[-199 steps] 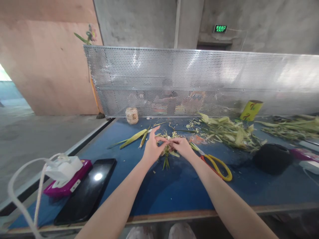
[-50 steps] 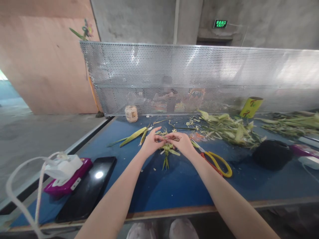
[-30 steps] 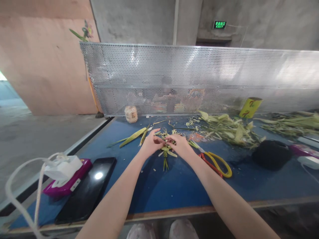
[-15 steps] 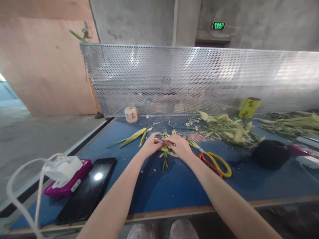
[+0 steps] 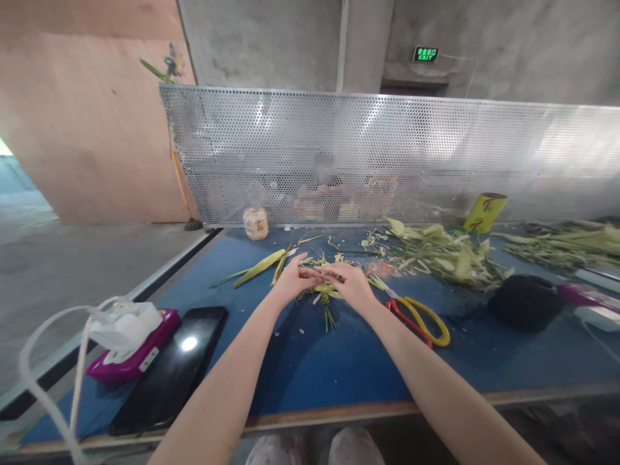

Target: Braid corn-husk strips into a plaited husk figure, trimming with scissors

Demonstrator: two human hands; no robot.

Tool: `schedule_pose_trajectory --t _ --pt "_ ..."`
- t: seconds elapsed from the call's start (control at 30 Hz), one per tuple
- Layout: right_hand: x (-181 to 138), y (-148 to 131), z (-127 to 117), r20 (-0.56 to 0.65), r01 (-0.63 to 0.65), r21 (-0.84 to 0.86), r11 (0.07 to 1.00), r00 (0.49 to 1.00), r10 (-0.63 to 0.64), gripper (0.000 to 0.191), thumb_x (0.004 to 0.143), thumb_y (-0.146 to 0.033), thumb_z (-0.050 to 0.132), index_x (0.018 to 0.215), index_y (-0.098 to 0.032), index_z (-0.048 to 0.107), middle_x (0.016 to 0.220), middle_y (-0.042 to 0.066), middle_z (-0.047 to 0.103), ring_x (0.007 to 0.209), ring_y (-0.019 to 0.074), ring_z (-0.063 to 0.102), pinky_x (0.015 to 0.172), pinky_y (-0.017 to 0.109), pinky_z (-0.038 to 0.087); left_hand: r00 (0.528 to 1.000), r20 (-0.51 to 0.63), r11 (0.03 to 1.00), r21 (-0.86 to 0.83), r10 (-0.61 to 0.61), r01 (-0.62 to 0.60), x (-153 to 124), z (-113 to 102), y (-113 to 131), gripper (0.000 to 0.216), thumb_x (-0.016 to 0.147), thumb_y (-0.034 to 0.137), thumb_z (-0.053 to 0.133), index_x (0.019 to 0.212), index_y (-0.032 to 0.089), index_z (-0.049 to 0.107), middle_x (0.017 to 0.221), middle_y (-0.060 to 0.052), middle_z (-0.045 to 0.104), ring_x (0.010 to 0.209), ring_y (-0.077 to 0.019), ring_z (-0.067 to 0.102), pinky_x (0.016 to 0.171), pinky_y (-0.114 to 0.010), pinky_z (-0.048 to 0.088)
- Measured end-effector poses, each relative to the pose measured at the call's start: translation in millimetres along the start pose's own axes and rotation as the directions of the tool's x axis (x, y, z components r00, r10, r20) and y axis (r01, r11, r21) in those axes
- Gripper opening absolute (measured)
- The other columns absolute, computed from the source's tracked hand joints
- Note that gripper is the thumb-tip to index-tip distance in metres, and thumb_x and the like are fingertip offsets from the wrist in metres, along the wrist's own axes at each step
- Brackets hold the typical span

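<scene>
My left hand (image 5: pixel 294 282) and my right hand (image 5: pixel 349 282) meet over the middle of the blue table, fingertips close together. Between them is a small bundle of green plant strips (image 5: pixel 325 296), its thin stems pointing towards me. Both hands have their fingers closed on its upper part, which they partly cover. Just right of my right hand lie scissors (image 5: pixel 421 320) with one red and one yellow handle. Long green leaves (image 5: pixel 261 266) rest to the left of my left hand. Small plant scraps are scattered beyond my fingers.
A black phone (image 5: pixel 169 368) and a magenta power strip (image 5: pixel 130 355) with white plugs sit at the left. Green husks (image 5: pixel 445 252), a black spool (image 5: pixel 526 302) and a yellow-green can (image 5: pixel 485 213) stand right. A twine roll (image 5: pixel 255 223) is near the perforated metal screen (image 5: pixel 290 129).
The bundle's stems have swung slightly to the right between my hands. My hands stay in nearly the same place, and the view has shifted a little.
</scene>
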State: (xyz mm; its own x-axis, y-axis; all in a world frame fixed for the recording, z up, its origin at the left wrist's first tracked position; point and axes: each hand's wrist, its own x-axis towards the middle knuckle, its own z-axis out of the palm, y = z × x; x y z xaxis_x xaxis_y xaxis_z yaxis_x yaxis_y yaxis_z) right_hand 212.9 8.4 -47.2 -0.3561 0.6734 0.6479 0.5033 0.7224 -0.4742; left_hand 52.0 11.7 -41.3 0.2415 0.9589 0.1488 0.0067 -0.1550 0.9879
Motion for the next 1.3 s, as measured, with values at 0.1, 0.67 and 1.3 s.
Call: schedule_pose_trajectory --t 0.1,0.67,1.3 --pt "1 -1 0 -0.007 0.01 0.037 0.999 1.0 -0.009 0.027 0.077 -0.014 0.05 0.099 -0.025 0.064 0.087 0.002 0.066 0.08 0.0144 0.058 0.072 0.025 0.044 1.0 0.003 1.0 -0.02 0.021 -0.021 0 0 1 0.089 0.056 0.016 0.071 0.128 0.008 0.019 0.068 -0.001 0.062 0.06 -0.0106 0.057 0.06 -0.025 0.041" --pt "3 -1 -5 -0.056 0.027 0.157 0.987 0.998 -0.019 0.03 0.076 -0.015 0.052 0.101 -0.027 0.063 0.079 0.001 0.065 0.074 0.0132 0.057 0.071 0.025 0.044 0.997 0.044 0.996 -0.054 0.068 -0.066 0 2 5 0.088 0.059 0.017 0.069 0.131 0.012 0.018 0.07 -0.001 0.065 0.056 -0.0093 0.055 0.054 -0.022 0.038" --pt "3 -4 -5 -0.042 -0.035 0.212 0.977 0.998 0.044 0.031 0.074 -0.014 0.054 0.1 -0.028 0.063 0.077 0.001 0.064 0.071 0.0122 0.056 0.066 0.023 0.043 0.997 0.029 0.996 -0.043 0.076 -0.075 -4 5 10 0.094 0.058 0.019 0.069 0.133 0.013 0.012 0.066 0.002 0.063 0.054 -0.0085 0.053 0.058 -0.023 0.041"
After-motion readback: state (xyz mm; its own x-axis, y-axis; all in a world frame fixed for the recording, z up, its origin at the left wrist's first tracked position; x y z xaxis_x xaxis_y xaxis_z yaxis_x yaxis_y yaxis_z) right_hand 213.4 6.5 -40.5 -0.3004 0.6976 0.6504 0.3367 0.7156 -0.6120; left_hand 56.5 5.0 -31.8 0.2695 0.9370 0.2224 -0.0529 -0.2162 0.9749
